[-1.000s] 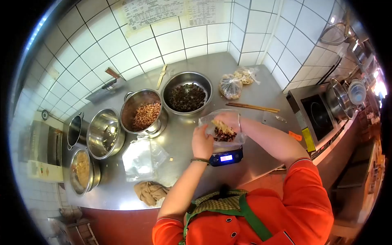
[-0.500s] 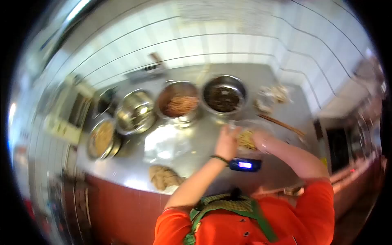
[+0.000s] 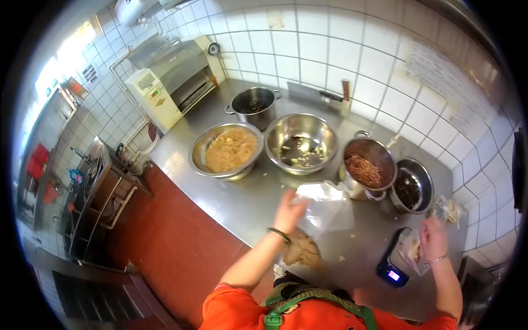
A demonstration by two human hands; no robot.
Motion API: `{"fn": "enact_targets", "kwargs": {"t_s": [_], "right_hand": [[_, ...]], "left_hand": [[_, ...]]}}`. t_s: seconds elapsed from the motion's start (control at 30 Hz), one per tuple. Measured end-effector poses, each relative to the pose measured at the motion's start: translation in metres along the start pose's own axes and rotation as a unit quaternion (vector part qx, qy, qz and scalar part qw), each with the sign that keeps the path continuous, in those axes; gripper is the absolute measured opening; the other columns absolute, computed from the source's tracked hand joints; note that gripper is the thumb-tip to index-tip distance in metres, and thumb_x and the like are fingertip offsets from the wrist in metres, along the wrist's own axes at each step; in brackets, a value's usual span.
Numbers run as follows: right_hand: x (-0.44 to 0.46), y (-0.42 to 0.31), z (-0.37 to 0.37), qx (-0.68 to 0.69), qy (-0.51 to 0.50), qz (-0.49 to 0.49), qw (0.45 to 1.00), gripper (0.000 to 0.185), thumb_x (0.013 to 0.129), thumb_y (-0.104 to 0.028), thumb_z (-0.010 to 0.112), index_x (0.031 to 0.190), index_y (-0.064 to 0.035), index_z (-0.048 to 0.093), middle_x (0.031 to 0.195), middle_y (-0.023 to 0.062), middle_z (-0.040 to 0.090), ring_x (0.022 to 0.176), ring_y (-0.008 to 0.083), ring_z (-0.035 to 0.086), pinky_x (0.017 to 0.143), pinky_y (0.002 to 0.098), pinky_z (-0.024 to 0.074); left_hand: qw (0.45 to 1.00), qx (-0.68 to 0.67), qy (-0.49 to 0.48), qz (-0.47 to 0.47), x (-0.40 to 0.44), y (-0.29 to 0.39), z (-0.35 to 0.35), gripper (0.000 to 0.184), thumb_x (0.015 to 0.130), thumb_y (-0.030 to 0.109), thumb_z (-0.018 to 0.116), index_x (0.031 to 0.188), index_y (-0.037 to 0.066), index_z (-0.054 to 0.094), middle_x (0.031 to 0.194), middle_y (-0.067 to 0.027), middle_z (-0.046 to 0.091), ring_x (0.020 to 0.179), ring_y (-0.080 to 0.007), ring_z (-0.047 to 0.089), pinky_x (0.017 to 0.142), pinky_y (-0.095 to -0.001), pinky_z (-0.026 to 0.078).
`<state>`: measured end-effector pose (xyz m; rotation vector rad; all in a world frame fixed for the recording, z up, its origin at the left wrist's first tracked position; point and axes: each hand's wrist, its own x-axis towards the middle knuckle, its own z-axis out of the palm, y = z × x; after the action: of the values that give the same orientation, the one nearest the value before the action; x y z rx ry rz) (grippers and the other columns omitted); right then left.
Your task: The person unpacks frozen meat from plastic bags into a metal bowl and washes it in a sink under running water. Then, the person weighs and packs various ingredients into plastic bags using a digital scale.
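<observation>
My left hand (image 3: 290, 212) hangs over the counter's front edge, just left of the clear plastic bags (image 3: 329, 209) and above the brown cloth (image 3: 302, 250). Its fingers are apart and nothing shows in them. At the right, my right hand (image 3: 433, 236) has its fingers closed at the top of a clear bag (image 3: 411, 250) with food inside. That bag rests on the black scale (image 3: 393, 269), whose display is lit. Behind them are a pot of peanuts (image 3: 364, 169) and a bowl of dark food (image 3: 407, 190).
A steel bowl of yellowish food (image 3: 228, 151), a bowl with a few pale pieces (image 3: 301, 144) and a deep pot (image 3: 253, 107) stand at the left. A cleaver (image 3: 316, 94) leans by the wall. A machine (image 3: 170, 82) sits in the corner. Filled bags (image 3: 446, 210) lie far right.
The view has swung left. My left hand has left the filled bag and moved left to beside the plastic bags. My right hand has stayed at the bag on the scale.
</observation>
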<state>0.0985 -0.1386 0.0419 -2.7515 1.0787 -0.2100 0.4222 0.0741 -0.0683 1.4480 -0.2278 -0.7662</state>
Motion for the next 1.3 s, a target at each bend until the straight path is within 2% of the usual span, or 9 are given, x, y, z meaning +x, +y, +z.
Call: {"fn": "enact_targets", "kwargs": {"t_s": [0.17, 0.27, 0.43, 0.53, 0.67, 0.8, 1.1, 1.23, 1.3], "right_hand": [[0.123, -0.211, -0.002, 0.194, -0.032, -0.268, 0.943, 0.020, 0.074, -0.007, 0.057, 0.094, -0.0028, 0.057, 0.098, 0.0126, 0.053, 0.093, 0.0269, 0.052, 0.080, 0.0339, 0.0433], [0.195, -0.304, 0.067, 0.238, -0.126, -0.356, 0.895, 0.025, 0.078, -0.015, 0.052, 0.100, -0.0045, 0.057, 0.103, 0.0116, 0.053, 0.098, 0.0262, 0.050, 0.087, 0.0349, 0.0397], [0.199, -0.378, 0.109, 0.257, -0.189, -0.438, 0.840, 0.023, 0.079, -0.014, 0.053, 0.100, -0.0046, 0.056, 0.101, 0.0114, 0.053, 0.095, 0.0257, 0.051, 0.084, 0.0345, 0.0413], [0.203, -0.374, 0.123, 0.218, -0.144, -0.439, 0.860, 0.025, 0.077, -0.013, 0.052, 0.101, -0.0047, 0.056, 0.103, 0.0121, 0.054, 0.096, 0.0269, 0.051, 0.085, 0.0356, 0.0409], [0.225, -0.363, 0.141, 0.228, -0.097, -0.352, 0.903, 0.023, 0.075, -0.011, 0.053, 0.096, -0.0033, 0.057, 0.094, 0.0144, 0.054, 0.092, 0.0298, 0.051, 0.081, 0.0380, 0.0419], [0.205, -0.349, 0.140, 0.254, -0.035, -0.359, 0.897, 0.026, 0.075, -0.011, 0.053, 0.099, -0.0035, 0.056, 0.099, 0.0121, 0.054, 0.095, 0.0275, 0.051, 0.084, 0.0363, 0.0410], [0.164, -0.166, 0.096, 0.243, 0.065, -0.021, 0.968, 0.019, 0.073, -0.010, 0.054, 0.091, -0.0054, 0.059, 0.087, 0.0132, 0.055, 0.083, 0.0284, 0.053, 0.076, 0.0364, 0.0429], [0.133, -0.174, 0.105, 0.252, 0.039, -0.101, 0.962, 0.019, 0.076, -0.010, 0.053, 0.095, -0.0058, 0.057, 0.094, 0.0113, 0.054, 0.091, 0.0265, 0.051, 0.082, 0.0350, 0.0411], [0.118, -0.180, 0.101, 0.274, 0.031, -0.148, 0.950, 0.021, 0.078, -0.011, 0.052, 0.098, -0.0057, 0.056, 0.098, 0.0104, 0.054, 0.097, 0.0261, 0.049, 0.086, 0.0346, 0.0389]], "left_hand": [[0.934, -0.250, 0.254, -0.010, 0.069, 0.041, -0.187, 0.061, 0.073, 0.040, 0.063, 0.116, 0.007, 0.035, 0.106, -0.0104, 0.035, 0.076, -0.0286, 0.056, 0.053, -0.0390, 0.053], [0.943, -0.251, 0.177, -0.124, 0.102, 0.060, -0.246, 0.052, 0.080, 0.040, 0.053, 0.113, 0.001, 0.040, 0.103, -0.0151, 0.048, 0.072, -0.0288, 0.058, 0.054, -0.0367, 0.054], [0.954, -0.190, 0.171, -0.156, 0.129, 0.057, -0.271, 0.024, 0.075, 0.006, 0.039, 0.094, -0.008, 0.044, 0.086, -0.0194, 0.056, 0.070, -0.0309, 0.062, 0.060, -0.0375, 0.058], [0.946, -0.231, 0.178, -0.143, 0.124, 0.064, -0.264, 0.017, 0.075, 0.005, 0.043, 0.088, -0.006, 0.044, 0.075, -0.0129, 0.054, 0.055, -0.0259, 0.059, 0.041, -0.0297, 0.054], [0.960, -0.213, 0.134, -0.123, 0.129, 0.056, -0.273, 0.021, 0.075, 0.006, 0.044, 0.090, -0.009, 0.046, 0.088, -0.0169, 0.053, 0.076, -0.0287, 0.060, 0.052, -0.0309, 0.057], [0.960, -0.233, 0.122, -0.099, 0.130, 0.051, -0.282, 0.029, 0.076, 0.011, 0.046, 0.098, -0.008, 0.048, 0.089, -0.0182, 0.057, 0.074, -0.0325, 0.060, 0.062, -0.0352, 0.057], [0.966, -0.196, 0.117, -0.121, 0.142, 0.048, -0.304, 0.024, 0.073, 0.010, 0.047, 0.093, -0.004, 0.049, 0.095, -0.0171, 0.056, 0.076, -0.0310, 0.060, 0.061, -0.0359, 0.056], [0.969, -0.185, 0.116, -0.112, 0.133, 0.056, -0.298, 0.023, 0.069, 0.008, 0.047, 0.089, -0.004, 0.049, 0.091, -0.0128, 0.055, 0.081, -0.0263, 0.056, 0.067, -0.0351, 0.053], [0.933, -0.325, 0.081, -0.131, 0.145, 0.043, -0.335, 0.043, 0.066, 0.005, 0.049, 0.107, -0.008, 0.047, 0.108, -0.0173, 0.052, 0.096, -0.0338, 0.053, 0.083, -0.0419, 0.050]]}}
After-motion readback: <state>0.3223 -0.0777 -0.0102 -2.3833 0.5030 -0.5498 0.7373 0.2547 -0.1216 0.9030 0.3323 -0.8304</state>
